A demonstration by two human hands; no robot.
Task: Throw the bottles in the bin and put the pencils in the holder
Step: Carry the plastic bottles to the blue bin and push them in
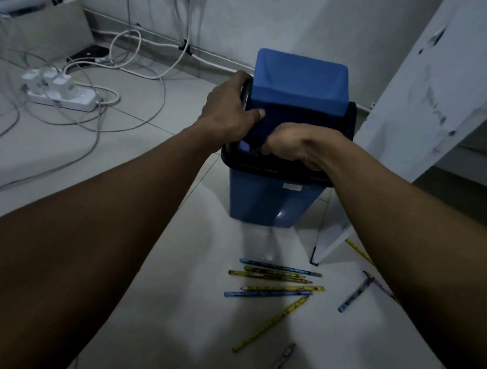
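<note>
A blue swing-lid bin (pixel 268 199) with a black rim stands on the tiled floor in front of me. My left hand (pixel 230 106) grips the left side of the rim, its thumb pressed on the tilted blue lid (pixel 302 81). At the bin's front opening, my right hand (pixel 294 144) is curled with its fingers pointing down inside; whatever they hold is hidden. Several pencils (pixel 275 278) lie scattered on the floor in front of the bin, more at the lower right (pixel 354 296). No bottle or holder is in view.
A white slanted furniture leg (pixel 401 136) stands right beside the bin. A white power strip (pixel 63 94) with tangled cables lies on the floor at left. A cardboard box (pixel 40 27) sits in the far left corner by the wall.
</note>
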